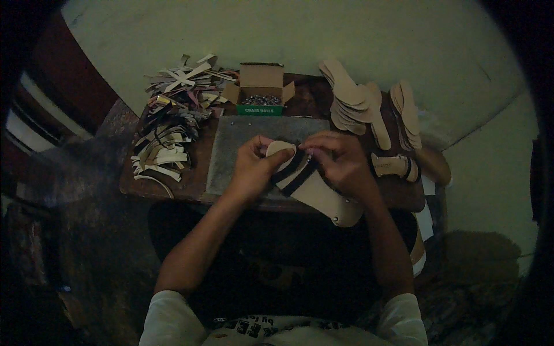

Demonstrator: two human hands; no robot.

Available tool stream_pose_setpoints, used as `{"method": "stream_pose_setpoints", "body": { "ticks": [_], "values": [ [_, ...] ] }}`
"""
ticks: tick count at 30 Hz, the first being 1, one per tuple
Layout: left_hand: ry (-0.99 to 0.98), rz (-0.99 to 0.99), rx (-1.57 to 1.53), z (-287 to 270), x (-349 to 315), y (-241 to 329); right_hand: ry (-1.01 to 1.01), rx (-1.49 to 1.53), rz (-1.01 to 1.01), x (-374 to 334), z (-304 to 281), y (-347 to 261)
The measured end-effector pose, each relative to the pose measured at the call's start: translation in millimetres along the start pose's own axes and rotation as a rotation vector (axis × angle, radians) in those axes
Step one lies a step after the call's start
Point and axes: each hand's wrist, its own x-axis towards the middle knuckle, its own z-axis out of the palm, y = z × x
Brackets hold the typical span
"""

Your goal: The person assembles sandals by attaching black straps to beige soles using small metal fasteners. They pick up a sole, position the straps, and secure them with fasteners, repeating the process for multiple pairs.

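I see tan sole (318, 195) over near-right corner of grey slab (225, 138). Left hand (253, 165) clamps rounded end, thumb uppermost; right hand (341, 157) fingertips nearly meet at black strap (300, 178), cannot tell what's pinched. Probably fitting strap; next move needs sole steady.

Strips (167, 144) lie left of the box (259, 110), stacked soles (348, 93) right.

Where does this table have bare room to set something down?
The grey slab is mostly bare at its left, between the strip pile and left hand. A patch of bare table shows below the strapped sole. Crowded: the left side, under the strip pile, and upper right, under stacked soles.
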Motion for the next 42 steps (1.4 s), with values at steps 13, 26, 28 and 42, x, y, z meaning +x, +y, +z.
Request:
{"method": "stream_pose_setpoints", "body": {
  "ticks": [13, 26, 28, 42],
  "values": [
    [-0.051, 0.018, -0.007, -0.9, 0.4, -1.1, -0.009, 0.010, 0.337, 1.1, -6.1, -7.5],
    [0.028, 0.033, 0.085, 3.5, -3.6, 5.8, 0.161, 0.256, 0.297, -1.8, 7.8, 5.6],
    [0.037, 0.038, 0.064, 4.2, -3.9, 4.4, 0.178, 0.257, 0.288, -1.9, 11.7, 3.6],
    [-0.059, 0.179, 0.001, 11.0, -8.0, 1.6, 0.082, 0.279, 0.441, -0.9, 13.0, 1.3]
  ]
}}
